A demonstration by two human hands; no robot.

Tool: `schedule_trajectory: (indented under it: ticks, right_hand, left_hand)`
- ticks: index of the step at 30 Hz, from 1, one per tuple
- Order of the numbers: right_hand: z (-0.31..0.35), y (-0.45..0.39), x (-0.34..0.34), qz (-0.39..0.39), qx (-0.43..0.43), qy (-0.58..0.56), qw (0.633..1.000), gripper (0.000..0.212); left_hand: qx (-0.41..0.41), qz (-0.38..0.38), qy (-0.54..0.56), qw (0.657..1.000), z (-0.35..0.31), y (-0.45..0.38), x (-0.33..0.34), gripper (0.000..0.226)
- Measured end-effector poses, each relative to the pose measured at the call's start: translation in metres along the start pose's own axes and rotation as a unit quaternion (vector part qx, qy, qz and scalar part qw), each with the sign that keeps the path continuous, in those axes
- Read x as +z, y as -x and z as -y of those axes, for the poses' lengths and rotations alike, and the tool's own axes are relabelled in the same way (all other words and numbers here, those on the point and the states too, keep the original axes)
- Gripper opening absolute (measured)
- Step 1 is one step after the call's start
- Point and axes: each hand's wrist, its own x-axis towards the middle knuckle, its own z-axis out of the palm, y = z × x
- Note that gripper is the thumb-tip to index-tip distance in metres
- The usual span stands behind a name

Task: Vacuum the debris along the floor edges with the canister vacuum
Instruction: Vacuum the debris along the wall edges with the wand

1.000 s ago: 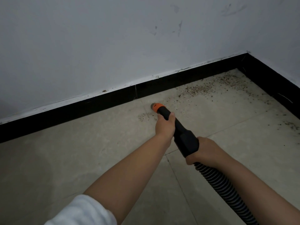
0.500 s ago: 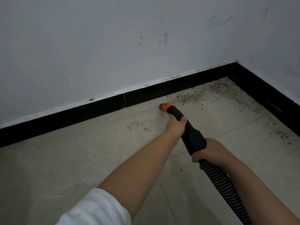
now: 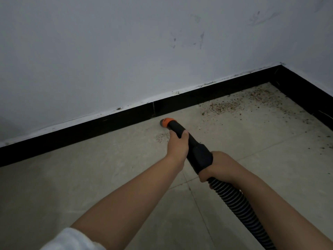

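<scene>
Both hands are clamped on the black plastic vacuum wand (image 3: pixel 193 150) near the middle of the frame. Ahead on the wand, the left hand (image 3: pixel 177 147) wraps its fingers over the narrow front section just behind the orange collar (image 3: pixel 169 120). Behind it, the right hand (image 3: pixel 219 166) curls round the thick rear end where the black ribbed hose (image 3: pixel 239 210) joins; the hose runs off toward the lower right corner.

At the front, the wand's grey nozzle tip (image 3: pixel 162 123) points up and left, just beside the black skirting board (image 3: pixel 90 129) that runs diagonally from the left edge to the upper right; whether it touches the board cannot be told. One small patch of brown crumb debris (image 3: pixel 163 137) lies on the beige tiled floor (image 3: pixel 90 177) immediately left of the left hand. A much denser spread of brown debris (image 3: pixel 227 106) sits to the upper right, along the skirting and into the corner, where a second black skirting run (image 3: pixel 306 98) comes down the right side. Scattered specks (image 3: pixel 326 145) trail along that right edge.

Bare tile fills the lower left. Above the skirting, a scuffed white wall (image 3: pixel 126 51) fills the upper frame, and a white sleeve (image 3: pixel 72 240) shows at the bottom edge.
</scene>
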Motion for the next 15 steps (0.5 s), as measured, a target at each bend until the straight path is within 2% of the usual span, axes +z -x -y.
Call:
schedule_trajectory:
  ticks: [8,15]
  right_hand:
    - [0.027,0.001,0.039,0.031,-0.020,0.030,0.999,0.025]
    - [0.033,0.014,0.046,0.029,-0.030,0.077,0.996,0.025]
  left_hand:
    - [0.006,-0.049,0.026,0.998,0.002,0.016,-0.051,0.052]
    - [-0.010,-0.036,0.034,0.999,0.006,0.030,-0.066,0.054]
